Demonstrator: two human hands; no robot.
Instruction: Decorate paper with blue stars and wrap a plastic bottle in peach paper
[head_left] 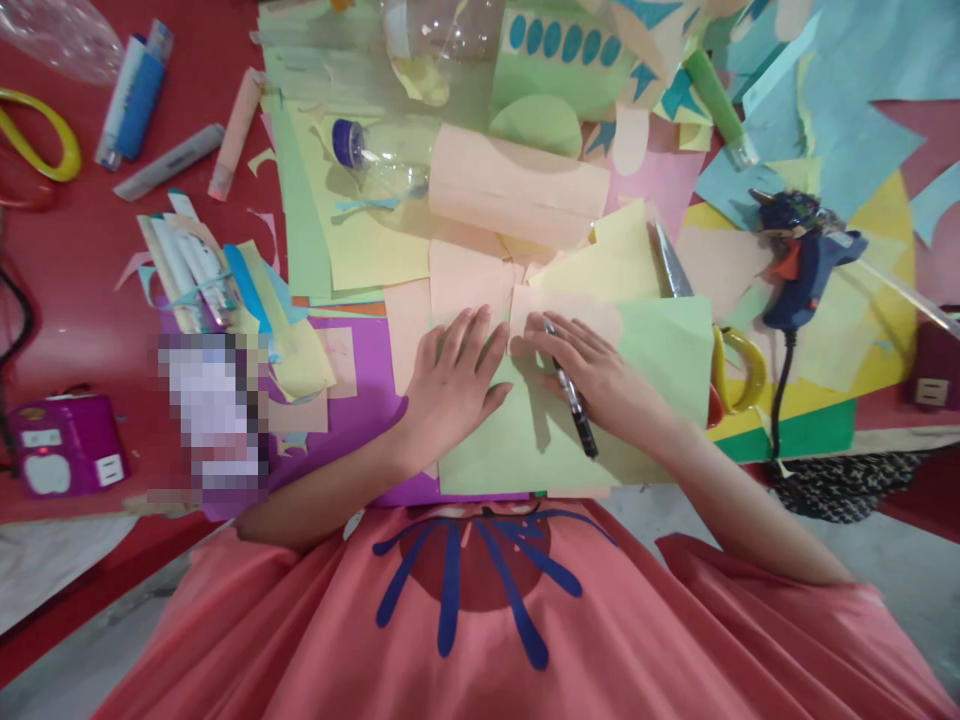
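My left hand (456, 388) lies flat with its fingers apart, on pale pink paper (469, 280) and the left edge of a light green sheet (495, 455). Over the same sheet, my right hand (611, 375) holds a black pen (574, 400), its tip pointing away from me. The fingers of that hand rest near a small pale pink piece (540, 298) at the sheet's far edge. Scissors with yellow and red handles (742, 370) lie just right of the sheet, partly under it.
A plastic bottle (390, 160) wrapped in pink paper lies beyond my hands. The blue glue gun (799, 270) is at right, its cable trailing toward me. Markers (187, 255), a purple box (71, 445) and yellow-handled scissors (64, 140) lie left. Coloured paper scraps cover the red table.
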